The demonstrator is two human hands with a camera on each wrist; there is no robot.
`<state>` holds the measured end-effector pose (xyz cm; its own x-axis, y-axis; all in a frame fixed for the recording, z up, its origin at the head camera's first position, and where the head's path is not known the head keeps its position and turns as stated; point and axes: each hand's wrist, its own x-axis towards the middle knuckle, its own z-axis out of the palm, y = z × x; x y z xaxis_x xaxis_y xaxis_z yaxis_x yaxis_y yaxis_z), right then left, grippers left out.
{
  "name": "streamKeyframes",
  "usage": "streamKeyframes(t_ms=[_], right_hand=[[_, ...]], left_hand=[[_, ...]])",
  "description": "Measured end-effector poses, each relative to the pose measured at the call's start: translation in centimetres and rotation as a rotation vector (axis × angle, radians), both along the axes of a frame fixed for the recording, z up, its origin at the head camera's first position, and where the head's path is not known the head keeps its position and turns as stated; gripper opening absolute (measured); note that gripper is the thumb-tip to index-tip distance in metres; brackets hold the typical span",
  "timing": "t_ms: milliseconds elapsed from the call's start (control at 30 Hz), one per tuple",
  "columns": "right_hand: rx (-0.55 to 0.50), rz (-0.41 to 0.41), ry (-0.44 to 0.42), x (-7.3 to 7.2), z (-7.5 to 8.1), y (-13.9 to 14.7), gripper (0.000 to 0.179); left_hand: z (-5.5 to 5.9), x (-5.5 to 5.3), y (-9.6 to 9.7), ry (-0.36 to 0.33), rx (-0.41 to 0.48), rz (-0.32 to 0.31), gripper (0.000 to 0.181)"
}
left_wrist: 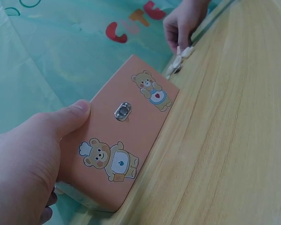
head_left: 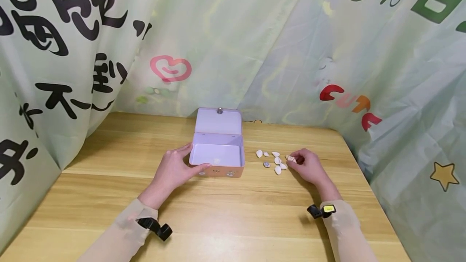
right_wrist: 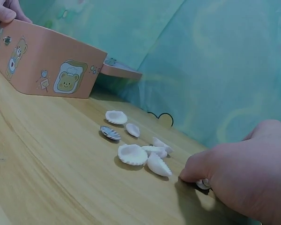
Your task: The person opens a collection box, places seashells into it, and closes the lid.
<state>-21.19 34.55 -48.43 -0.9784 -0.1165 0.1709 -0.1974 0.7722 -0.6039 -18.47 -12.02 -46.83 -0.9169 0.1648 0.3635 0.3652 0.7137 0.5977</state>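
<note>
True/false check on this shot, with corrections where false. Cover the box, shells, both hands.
1. The lid of the box is open. True.
2. The left hand rests on the shells. False: it grips the box.
3. In the head view, the shells lie to the right of the box. True.
4. The right hand is holding the lid. False: its fingertips are at a pale shell.
5. A dark striped shell lies among paler ones. True.
6. The front of the box is plain. False: it carries bear pictures.

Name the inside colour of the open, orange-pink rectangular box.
Pale lilac; the inside of the orange-pink box shows best in the head view.
</note>
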Motion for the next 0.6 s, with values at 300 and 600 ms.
streamKeyframes(t_ms=[300,600], right_hand=[[0.007,-0.010,-0.073,0.13,0.79,0.00,0.027],[0.014,0.029,-0.028,0.23,0.38,0.36,0.023]], left_hand=[[0.10,0.04,0.08,0.008,-0.004,0.004,0.100],[0.11,0.09,0.12,0.006,-0.003,0.013,0.096]])
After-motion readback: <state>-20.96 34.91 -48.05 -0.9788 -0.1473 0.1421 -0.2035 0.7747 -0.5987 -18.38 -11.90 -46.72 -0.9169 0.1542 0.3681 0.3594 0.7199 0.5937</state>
